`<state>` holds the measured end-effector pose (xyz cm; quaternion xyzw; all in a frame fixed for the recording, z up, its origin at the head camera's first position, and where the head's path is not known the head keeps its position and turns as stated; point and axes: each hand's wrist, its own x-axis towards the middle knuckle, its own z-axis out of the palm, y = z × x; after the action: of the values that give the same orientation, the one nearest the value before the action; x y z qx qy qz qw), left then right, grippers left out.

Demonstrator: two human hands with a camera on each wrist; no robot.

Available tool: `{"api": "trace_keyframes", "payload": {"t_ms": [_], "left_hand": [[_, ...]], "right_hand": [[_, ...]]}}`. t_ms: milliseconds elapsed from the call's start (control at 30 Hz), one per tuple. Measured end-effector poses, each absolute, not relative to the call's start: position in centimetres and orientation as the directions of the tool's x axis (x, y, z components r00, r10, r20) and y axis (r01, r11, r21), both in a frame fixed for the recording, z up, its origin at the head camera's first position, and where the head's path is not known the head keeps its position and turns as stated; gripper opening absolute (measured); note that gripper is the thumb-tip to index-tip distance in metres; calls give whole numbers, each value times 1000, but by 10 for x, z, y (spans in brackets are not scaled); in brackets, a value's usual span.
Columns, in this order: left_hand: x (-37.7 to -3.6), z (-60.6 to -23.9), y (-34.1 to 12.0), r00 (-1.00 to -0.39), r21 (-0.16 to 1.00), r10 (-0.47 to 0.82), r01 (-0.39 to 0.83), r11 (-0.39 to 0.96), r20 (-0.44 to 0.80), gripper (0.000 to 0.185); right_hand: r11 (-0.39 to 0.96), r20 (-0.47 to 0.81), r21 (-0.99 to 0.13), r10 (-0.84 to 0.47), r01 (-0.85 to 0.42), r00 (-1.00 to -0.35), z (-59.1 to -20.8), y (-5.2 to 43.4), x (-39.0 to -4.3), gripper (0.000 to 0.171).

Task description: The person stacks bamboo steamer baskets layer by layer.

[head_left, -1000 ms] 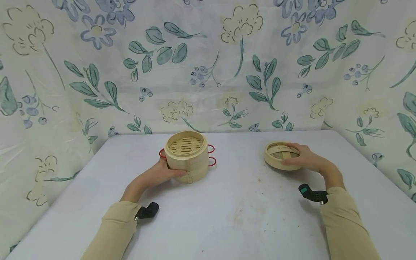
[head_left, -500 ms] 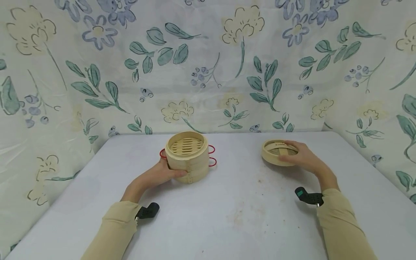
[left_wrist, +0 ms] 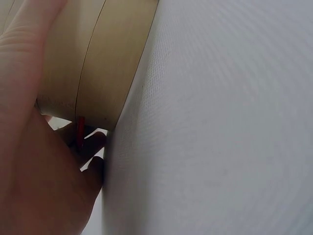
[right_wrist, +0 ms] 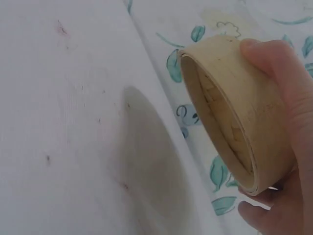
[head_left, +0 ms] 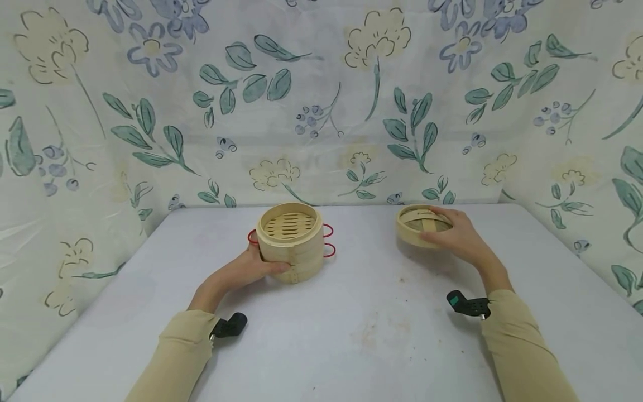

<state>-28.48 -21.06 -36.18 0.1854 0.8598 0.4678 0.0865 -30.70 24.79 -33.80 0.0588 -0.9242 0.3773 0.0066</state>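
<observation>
A two-tier bamboo steamer basket [head_left: 301, 258] with red loop handles stands upright on the white table, its slatted upper floor uncovered. My left hand [head_left: 247, 270] grips it from the left, thumb across the front; in the left wrist view the fingers reach around its far side near a red handle [left_wrist: 80, 131]. To the right, my right hand [head_left: 461, 237] holds the round bamboo steamer lid [head_left: 413, 235] by its side. The right wrist view shows the lid [right_wrist: 266, 122] raised off the table, its hollow underside facing the tabletop and a shadow below.
The white table [head_left: 351, 335] has several brownish stains [head_left: 369, 329] right of the middle. A floral cloth [head_left: 321, 100] hangs behind and along both sides. Each wrist carries a black camera [head_left: 467, 305].
My right hand has lifted the lid and carried it left and slightly toward the back of the table. The left hand and the steamer basket have stayed put.
</observation>
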Motion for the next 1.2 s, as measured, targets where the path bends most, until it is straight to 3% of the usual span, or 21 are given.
{"api": "trace_keyframes", "payload": {"t_ms": [467, 1200], "left_hand": [[-285, -361, -213, -922, 839, 387, 212, 501, 2, 93], [-283, -363, -215, -910, 822, 411, 272, 500, 52, 92]], "right_hand": [[680, 187, -697, -135, -228, -973, -327, 211, -307, 84], [687, 252, -682, -101, -250, -963, -328, 176, -300, 84]]}}
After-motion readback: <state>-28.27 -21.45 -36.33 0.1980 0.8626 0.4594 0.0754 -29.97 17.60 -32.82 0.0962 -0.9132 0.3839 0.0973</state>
